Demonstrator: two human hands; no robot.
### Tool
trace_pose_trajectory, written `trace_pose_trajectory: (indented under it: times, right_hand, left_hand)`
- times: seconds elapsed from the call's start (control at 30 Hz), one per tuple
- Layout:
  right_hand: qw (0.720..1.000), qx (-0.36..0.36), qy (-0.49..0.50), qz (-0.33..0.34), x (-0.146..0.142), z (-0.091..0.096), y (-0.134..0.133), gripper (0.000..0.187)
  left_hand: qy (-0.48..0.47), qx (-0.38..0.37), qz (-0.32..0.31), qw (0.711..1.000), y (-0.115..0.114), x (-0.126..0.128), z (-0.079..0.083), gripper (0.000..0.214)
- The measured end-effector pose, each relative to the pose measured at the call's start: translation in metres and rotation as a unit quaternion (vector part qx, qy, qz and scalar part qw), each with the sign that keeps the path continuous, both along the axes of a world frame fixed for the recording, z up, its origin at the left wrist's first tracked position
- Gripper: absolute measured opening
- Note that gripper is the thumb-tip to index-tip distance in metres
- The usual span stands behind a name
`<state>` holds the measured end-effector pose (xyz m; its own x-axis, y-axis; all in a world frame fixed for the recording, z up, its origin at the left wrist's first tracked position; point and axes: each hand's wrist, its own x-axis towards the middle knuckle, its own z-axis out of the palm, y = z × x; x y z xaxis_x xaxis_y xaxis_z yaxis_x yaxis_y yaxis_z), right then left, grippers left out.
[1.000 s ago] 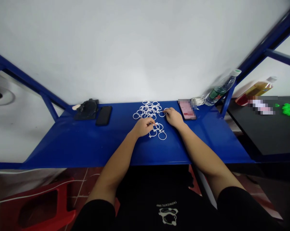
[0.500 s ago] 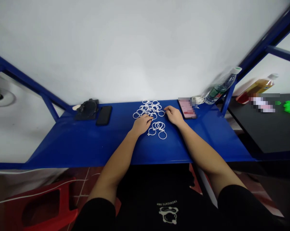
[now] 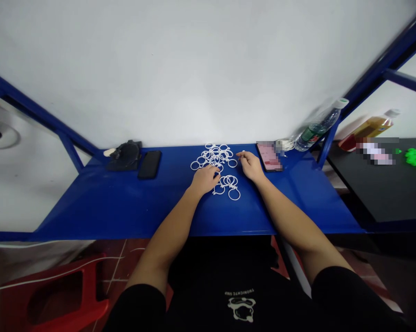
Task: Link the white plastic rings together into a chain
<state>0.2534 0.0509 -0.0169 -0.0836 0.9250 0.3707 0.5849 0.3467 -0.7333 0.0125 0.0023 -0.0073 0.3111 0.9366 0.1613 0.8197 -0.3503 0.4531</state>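
Dozens of white rings [image 3: 215, 157] lay heaped toward the far side of the blue surface [image 3: 125, 203], with a smaller cluster [image 3: 229, 184] just nearer. The left hand [image 3: 204, 179] rested knuckles-up at the pile's near edge, fingers curled onto rings; its grip was too hidden to tell. The right hand [image 3: 252, 165] sat at the pile's right edge, fingertips drawn together beside a ring, whether pinching it unclear. A pink-screened phone [image 3: 269, 157] lay just right of it; a black phone [image 3: 149, 164] lay well left.
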Motion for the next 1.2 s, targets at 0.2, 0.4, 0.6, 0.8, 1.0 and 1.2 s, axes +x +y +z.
trace_pose_trajectory:
  times: [0.2, 0.4, 0.6, 0.8, 1.0, 1.2]
  right_hand:
    - [0.998, 0.048, 0.037, 0.006, -0.003, 0.009, -0.009, 0.037]
    - [0.996, 0.072, 0.034, 0.051, -0.008, 0.013, -0.017, 0.036]
    - [0.994, 0.082, 0.039, 0.063, -0.011, 0.013, -0.021, 0.03]
    - [0.984, 0.08, 0.003, 0.162, -0.019, 0.024, -0.039, 0.032]
    - [0.961, 0.075, -0.132, 0.233, -0.022, 0.031, -0.05, 0.034]
    - [0.968, 0.061, -0.15, 0.193, -0.019, 0.033, -0.045, 0.03]
  left_hand:
    - [-0.079, 0.062, 0.04, 0.994, -0.002, 0.001, 0.004, 0.017]
    - [-0.168, 0.211, 0.105, 0.957, 0.001, -0.007, 0.01, 0.013]
    - [-0.266, 0.21, 0.087, 0.937, 0.004, -0.011, -0.003, 0.017]
    - [-0.293, 0.202, 0.069, 0.932, 0.004, -0.011, -0.006, 0.031]
    - [-0.25, 0.229, 0.053, 0.939, 0.005, -0.013, 0.004, 0.028]
    - [-0.258, 0.23, 0.029, 0.938, 0.003, -0.012, 0.007, 0.027]
